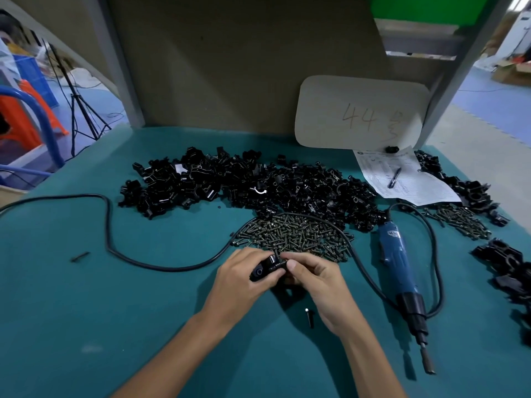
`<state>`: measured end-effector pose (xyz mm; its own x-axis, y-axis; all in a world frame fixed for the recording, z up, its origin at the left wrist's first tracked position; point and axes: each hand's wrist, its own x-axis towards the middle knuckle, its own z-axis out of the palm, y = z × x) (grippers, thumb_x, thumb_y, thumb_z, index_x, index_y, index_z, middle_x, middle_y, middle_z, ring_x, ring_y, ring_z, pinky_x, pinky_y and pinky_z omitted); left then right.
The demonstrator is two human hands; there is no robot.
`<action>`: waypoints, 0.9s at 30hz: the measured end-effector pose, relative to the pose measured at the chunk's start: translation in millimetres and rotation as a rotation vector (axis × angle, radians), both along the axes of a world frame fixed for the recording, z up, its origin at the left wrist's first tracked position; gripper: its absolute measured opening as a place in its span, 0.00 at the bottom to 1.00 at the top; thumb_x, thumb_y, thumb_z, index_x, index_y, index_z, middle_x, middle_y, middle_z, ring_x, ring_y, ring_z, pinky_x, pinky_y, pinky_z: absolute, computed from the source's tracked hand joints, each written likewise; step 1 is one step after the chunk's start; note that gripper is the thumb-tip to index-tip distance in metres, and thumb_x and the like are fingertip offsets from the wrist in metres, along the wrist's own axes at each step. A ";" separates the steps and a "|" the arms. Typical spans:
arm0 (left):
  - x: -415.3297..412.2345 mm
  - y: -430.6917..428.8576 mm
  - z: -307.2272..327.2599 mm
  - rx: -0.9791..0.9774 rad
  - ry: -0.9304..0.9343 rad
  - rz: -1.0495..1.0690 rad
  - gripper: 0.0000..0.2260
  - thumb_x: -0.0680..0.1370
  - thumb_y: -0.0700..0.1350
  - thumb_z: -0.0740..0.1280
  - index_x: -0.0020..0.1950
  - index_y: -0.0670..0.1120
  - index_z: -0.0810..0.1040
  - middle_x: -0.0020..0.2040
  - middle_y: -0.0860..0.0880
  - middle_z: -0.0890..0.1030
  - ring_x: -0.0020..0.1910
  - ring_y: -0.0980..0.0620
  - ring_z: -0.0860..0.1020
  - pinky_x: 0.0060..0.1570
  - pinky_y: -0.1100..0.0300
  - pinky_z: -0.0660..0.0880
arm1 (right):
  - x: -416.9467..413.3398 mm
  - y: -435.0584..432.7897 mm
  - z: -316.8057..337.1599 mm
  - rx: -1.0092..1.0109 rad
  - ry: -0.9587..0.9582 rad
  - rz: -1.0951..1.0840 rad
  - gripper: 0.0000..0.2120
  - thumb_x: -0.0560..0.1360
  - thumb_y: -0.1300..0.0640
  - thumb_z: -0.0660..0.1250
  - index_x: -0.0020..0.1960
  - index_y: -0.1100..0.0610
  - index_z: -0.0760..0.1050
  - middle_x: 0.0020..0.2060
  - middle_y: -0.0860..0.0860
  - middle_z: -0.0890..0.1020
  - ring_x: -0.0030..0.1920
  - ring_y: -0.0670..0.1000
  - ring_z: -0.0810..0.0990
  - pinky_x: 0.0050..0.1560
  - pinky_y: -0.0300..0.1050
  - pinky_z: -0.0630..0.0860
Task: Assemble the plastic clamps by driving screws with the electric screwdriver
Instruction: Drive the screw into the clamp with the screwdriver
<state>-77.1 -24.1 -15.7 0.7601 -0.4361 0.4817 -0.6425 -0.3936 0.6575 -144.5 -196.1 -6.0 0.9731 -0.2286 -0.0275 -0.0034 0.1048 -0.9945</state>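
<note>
1. Gripping a black plastic clamp (263, 268) just below the frame's centre, the left hand (244, 278) has its fingers and thumb curled round the piece.
2. The right hand (313, 278) meets it from the right, thumb and fingertips pinching a small dark screw (280, 263) at the clamp's right end; how far it sits in the clamp cannot be told.
3. One loose screw (309, 317) lies on the teal table mat (86, 311) just below the hands, beside the right wrist.
4. Just above the hands spreads a pile of screws (296, 234), partly ringed by a black cable (109, 225).
5. The electric screwdriver (399, 262), blue-bodied, lies apart to the right of the hands, its bit pointing toward the lower right of the frame.
6. Higher up, a broad heap of black clamp parts (230, 182) runs across the middle.
7. Toward the right edge sit a smaller scatter of screws (459, 222) and more black parts (505, 265).
8. At upper right a printed sheet (416, 188) carries a pen (394, 178), below a pale card (359, 113) marked 44.
</note>
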 end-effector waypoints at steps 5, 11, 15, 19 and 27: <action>-1.9 1.3 1.7 0.034 -0.002 -0.012 0.16 0.76 0.57 0.72 0.59 0.50 0.84 0.54 0.58 0.81 0.54 0.57 0.78 0.55 0.61 0.75 | -0.5 -2.1 -0.2 -0.007 0.017 -0.002 0.06 0.79 0.59 0.71 0.49 0.50 0.85 0.43 0.53 0.86 0.42 0.49 0.83 0.44 0.41 0.80; -3.1 1.6 1.5 0.050 -0.035 -0.010 0.16 0.77 0.56 0.70 0.59 0.48 0.83 0.55 0.57 0.82 0.54 0.57 0.77 0.56 0.62 0.73 | 0.2 2.8 -4.2 -0.302 -0.056 -0.009 0.07 0.82 0.48 0.67 0.46 0.47 0.80 0.37 0.47 0.82 0.36 0.47 0.79 0.36 0.47 0.79; -2.5 1.4 1.0 0.073 -0.074 -0.023 0.15 0.79 0.56 0.68 0.59 0.48 0.83 0.54 0.57 0.82 0.53 0.56 0.77 0.55 0.61 0.72 | -1.3 5.3 -4.3 -0.339 -0.044 0.000 0.11 0.76 0.42 0.65 0.47 0.48 0.77 0.35 0.47 0.79 0.35 0.48 0.76 0.35 0.51 0.74; -1.9 2.0 -1.3 0.095 -0.104 -0.032 0.14 0.80 0.55 0.69 0.60 0.48 0.82 0.55 0.56 0.82 0.54 0.54 0.78 0.55 0.60 0.73 | -3.4 5.4 -5.7 -0.437 -0.061 0.008 0.11 0.81 0.41 0.62 0.48 0.47 0.75 0.32 0.47 0.78 0.32 0.46 0.75 0.33 0.45 0.72; -0.7 0.8 -2.8 0.112 -0.132 -0.005 0.17 0.79 0.56 0.68 0.61 0.46 0.83 0.55 0.54 0.83 0.55 0.53 0.78 0.55 0.59 0.75 | -8.6 -7.8 12.1 -0.747 -0.058 -0.139 0.10 0.80 0.39 0.64 0.47 0.43 0.77 0.39 0.40 0.83 0.41 0.42 0.81 0.40 0.37 0.76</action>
